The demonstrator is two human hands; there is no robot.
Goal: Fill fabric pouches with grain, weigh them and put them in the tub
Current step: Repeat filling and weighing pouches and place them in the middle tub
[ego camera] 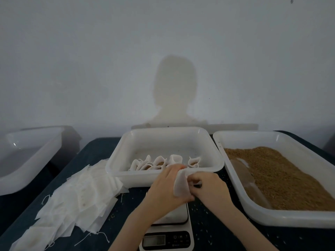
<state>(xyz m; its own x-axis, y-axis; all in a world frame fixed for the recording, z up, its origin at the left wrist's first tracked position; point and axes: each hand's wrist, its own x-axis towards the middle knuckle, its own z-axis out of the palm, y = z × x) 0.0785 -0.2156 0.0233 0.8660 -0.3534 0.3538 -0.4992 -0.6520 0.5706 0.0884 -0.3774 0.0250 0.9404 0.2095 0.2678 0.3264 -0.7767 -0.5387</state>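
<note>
- Your left hand (167, 185) and right hand (208, 187) both pinch one white fabric pouch (181, 183), held above the scale (167, 234).
- Filled pouches (159, 163) stand in the middle tub (126, 156).
- Grain (282, 176) fills the right tub (253, 209); empty pouches (79, 200) lie piled at left.

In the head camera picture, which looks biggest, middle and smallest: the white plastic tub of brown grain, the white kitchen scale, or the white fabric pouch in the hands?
1. White plastic tub of brown grain
2. White kitchen scale, partly hidden by arms
3. White fabric pouch
</note>
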